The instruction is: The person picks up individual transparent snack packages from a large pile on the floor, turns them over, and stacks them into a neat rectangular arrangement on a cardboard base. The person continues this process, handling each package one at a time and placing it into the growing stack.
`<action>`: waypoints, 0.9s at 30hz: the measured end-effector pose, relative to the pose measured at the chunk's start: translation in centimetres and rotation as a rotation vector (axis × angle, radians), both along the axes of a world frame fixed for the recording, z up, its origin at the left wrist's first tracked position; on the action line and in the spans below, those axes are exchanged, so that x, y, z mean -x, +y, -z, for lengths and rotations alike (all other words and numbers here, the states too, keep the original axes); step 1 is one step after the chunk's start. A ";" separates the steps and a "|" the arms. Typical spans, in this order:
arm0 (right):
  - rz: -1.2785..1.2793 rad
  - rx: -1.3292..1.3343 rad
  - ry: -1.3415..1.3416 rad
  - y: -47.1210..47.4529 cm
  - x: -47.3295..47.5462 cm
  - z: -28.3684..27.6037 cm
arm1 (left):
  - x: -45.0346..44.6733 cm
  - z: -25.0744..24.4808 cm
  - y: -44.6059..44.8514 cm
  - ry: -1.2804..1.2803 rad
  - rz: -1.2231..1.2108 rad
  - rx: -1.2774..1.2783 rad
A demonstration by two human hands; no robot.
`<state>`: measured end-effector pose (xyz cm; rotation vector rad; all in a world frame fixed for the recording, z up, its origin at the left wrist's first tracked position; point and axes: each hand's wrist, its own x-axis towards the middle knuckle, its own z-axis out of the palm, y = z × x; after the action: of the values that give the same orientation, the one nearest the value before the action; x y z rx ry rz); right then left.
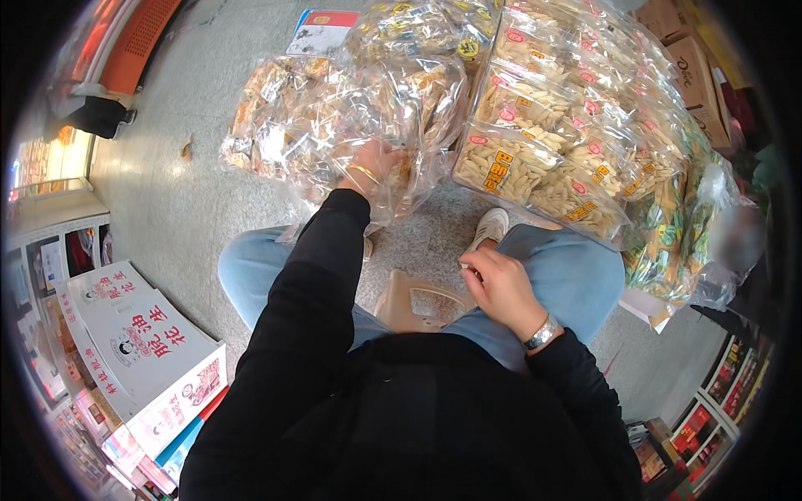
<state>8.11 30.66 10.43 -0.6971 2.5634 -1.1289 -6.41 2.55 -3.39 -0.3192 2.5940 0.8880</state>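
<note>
My left hand [376,164], with a gold bracelet at the wrist, is inside or beneath clear film of a large plastic bag [307,125] of small wrapped packets. Its fingertips are partly hidden by glare and film, so its grip is unclear. My right hand [501,285], wearing a metal-band watch [542,333], is over my right thigh with fingers curled. A small whitish spot shows at its fingertips; I cannot tell if it is a held thing. To the right of the packet bag, a clear container [460,156] holds stacked bags of pale seeds [510,166].
More bagged packets [401,31] and a printed sheet [322,31] are beyond. Green-brown packets [664,232] and Dove cartons [692,75] are at right. A white printed carton [125,338] stands left. A beige plastic stool [401,307] is beneath me. Another person's leg [103,116] is far left.
</note>
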 end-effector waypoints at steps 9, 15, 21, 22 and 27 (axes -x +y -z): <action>0.024 0.043 0.020 0.2 -0.6 0.2 | -7.9 -3.0 -9.3 0.451 -0.410 -0.096; 0.044 0.158 0.001 -0.5 -1.9 -0.8 | -17.5 -13.1 -10.1 0.455 -0.650 -0.751; 0.134 0.604 -0.526 -5.3 -4.5 -3.1 | -22.6 -18.7 -1.3 0.342 -0.507 -1.064; 0.123 0.701 -0.576 -6.3 -4.8 -3.5 | -23.0 -19.1 -0.2 0.318 -0.462 -1.112; 0.134 0.921 -0.709 -7.0 -6.5 -4.4 | -23.5 -20.1 3.0 0.295 -0.332 -1.116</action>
<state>14.58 23.64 14.80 -0.1873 1.4490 -2.1384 17.08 5.51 16.75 -0.2904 1.8527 2.4239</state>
